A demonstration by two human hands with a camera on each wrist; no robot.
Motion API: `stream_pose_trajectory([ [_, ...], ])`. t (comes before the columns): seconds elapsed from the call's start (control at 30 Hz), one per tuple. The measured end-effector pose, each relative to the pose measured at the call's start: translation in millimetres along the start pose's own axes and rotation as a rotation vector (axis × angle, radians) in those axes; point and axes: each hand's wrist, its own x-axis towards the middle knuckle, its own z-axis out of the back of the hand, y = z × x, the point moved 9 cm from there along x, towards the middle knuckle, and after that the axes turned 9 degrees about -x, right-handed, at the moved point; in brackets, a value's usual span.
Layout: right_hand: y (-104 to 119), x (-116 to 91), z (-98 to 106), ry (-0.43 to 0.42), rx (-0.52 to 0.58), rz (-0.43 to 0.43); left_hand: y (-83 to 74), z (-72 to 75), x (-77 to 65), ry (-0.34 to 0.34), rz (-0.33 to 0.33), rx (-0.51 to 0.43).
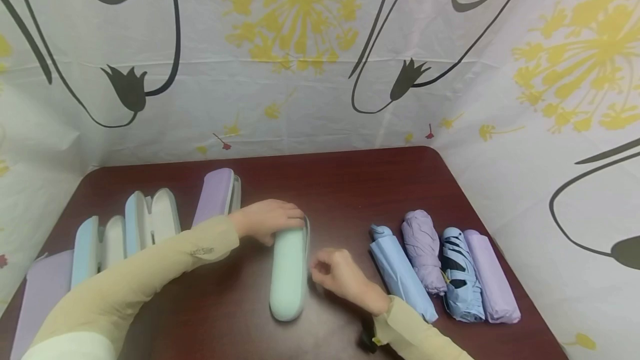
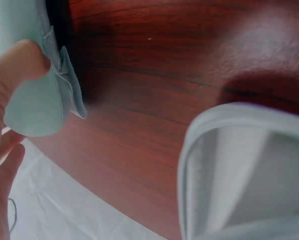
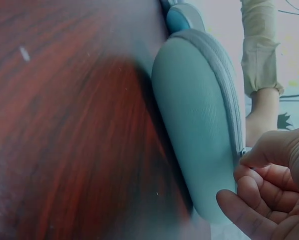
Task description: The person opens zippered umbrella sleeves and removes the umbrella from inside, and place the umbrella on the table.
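A mint-green zippered case [image 1: 287, 279] lies lengthwise near the middle of the table. My left hand [image 1: 270, 220] grips its far end; in the left wrist view the thumb [image 2: 32, 60] presses on it beside a grey fabric tab [image 2: 72, 85]. At the case's right side is my right hand [image 1: 345, 276]. The right wrist view shows its thumb and forefinger pinching the small zipper pull [image 3: 243, 151] on the grey zipper [image 3: 223, 75] along the edge. The zipper looks closed from the pull toward the near end.
Left of the green case stand a purple case [image 1: 212, 196], blue-and-white opened cases [image 1: 165, 215] and another purple case [image 1: 45, 293], partly behind my left sleeve. Several folded umbrellas, blue [image 1: 402, 271] and purple [image 1: 422, 249] among them, lie at the right. A patterned cloth [image 1: 310, 110] hangs around the table [image 1: 350, 182].
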Motion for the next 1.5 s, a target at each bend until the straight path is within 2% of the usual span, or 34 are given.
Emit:
stream_pose_trajectory([
  [0.33,9.5,-14.3,8.2,-0.028,-0.041,0.087,10.1,-4.5,-14.7,0.006,0.139,-0.037],
  [0.6,13.2,-23.8,15.4,-0.033,-0.085,0.126,12.3,-1.7,-24.6,-0.063,0.169,-0.121],
  [0.83,15.0,-31.1,29.8,-0.128,-0.207,0.171,16.7,-3.4,-36.0,-0.147,0.216,-0.179],
  [1.13,9.4,-39.9,37.4,-0.166,-0.246,0.2,16.7,-5.5,-45.1,-0.21,0.258,-0.19],
  [1.23,6.5,-44.7,38.8,-0.178,-0.251,0.195,17.3,-5.6,-45.3,-0.214,0.273,-0.187],
  [1.5,-2.5,-59.6,38.6,-0.213,-0.236,0.118,20.9,-5.5,-47.4,-0.244,0.34,-0.206],
])
